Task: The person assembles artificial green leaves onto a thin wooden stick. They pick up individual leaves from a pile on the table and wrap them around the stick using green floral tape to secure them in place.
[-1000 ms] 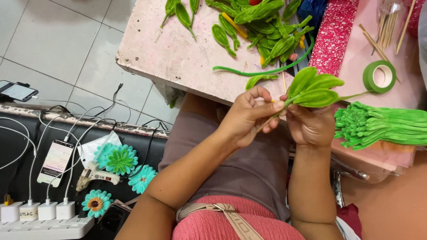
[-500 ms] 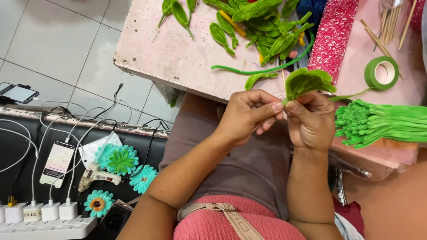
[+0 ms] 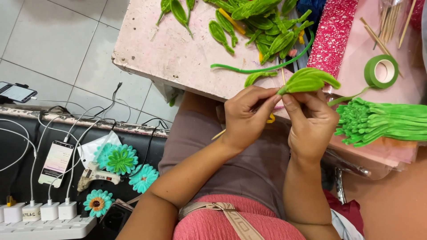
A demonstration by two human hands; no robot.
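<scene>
Here, in the middle of the frame, the left hand and the right hand meet at the near edge of the pink surface. The fingers of both hands pinch the base of a bunch of fuzzy green leaves, which lies tilted toward the upper right, just above the hands. At the right lies a bundle of green stems, with a roll of green tape above it. A pile of loose leaves fills the top centre. At the lower left, teal flowers lie beside a glue gun.
</scene>
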